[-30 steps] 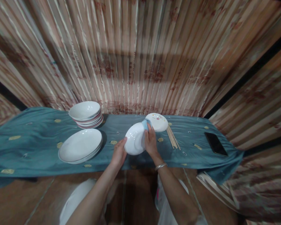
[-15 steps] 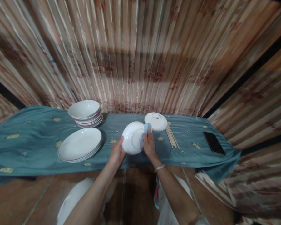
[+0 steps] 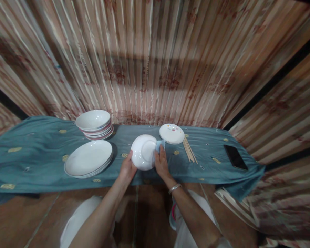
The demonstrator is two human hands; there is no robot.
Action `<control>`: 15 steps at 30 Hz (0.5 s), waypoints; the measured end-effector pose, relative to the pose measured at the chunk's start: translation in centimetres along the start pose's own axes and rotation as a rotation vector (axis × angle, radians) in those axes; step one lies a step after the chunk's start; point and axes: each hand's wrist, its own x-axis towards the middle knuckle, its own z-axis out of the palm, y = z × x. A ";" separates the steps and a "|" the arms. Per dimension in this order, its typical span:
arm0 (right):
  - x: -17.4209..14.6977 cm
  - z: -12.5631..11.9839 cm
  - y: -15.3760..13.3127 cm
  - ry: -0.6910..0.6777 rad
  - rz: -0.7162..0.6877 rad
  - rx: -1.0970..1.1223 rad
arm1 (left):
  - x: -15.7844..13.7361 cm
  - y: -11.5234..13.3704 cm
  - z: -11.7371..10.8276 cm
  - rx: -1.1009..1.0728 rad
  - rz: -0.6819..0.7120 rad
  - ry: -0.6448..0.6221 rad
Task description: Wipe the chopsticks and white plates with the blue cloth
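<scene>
A white bowl [image 3: 141, 153] is held tilted above the cloth-covered table, its underside and foot ring facing me. My left hand [image 3: 127, 168] grips the bowl's left edge, fingers hidden behind it. At the right edge, my right hand [image 3: 162, 163] presses a light blue cloth [image 3: 159, 144] against the bowl. The hand is closed on this cloth, and a silver bangle circles that wrist. Just beyond the right hand lies a small stack of plates [image 3: 172, 133], the top one flower-patterned. Several wooden chopsticks [image 3: 189, 150] lie beside these plates.
Oval white plates [image 3: 89, 158] are stacked at left, with a stack of bowls [image 3: 94, 120] behind them. A black phone [image 3: 235, 157] lies at the right end of the green tablecloth [image 3: 38, 151]. A pleated curtain [image 3: 150, 69] hangs behind.
Both hands and the bowl have shifted slightly left. The bowl has turned a little, and the blue cloth has moved left with my right hand along its rim.
</scene>
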 end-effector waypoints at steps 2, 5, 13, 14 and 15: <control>-0.3 -0.3 -0.5 -0.034 0.040 0.003 | 0.0 0.1 0.0 -0.007 -0.012 0.001; -0.7 -0.9 -1.8 -0.119 0.128 -0.016 | 0.0 0.1 0.0 -0.014 -0.023 0.007; -2.4 -1.7 -3.3 -0.227 0.215 0.007 | 0.3 0.1 0.1 0.008 -0.023 0.063; -2.6 -1.7 -3.3 -0.226 0.213 0.003 | 0.3 0.1 0.1 0.009 -0.021 0.069; -2.9 -1.7 -3.2 -0.226 0.208 -0.004 | 0.3 0.1 0.1 0.010 -0.019 0.074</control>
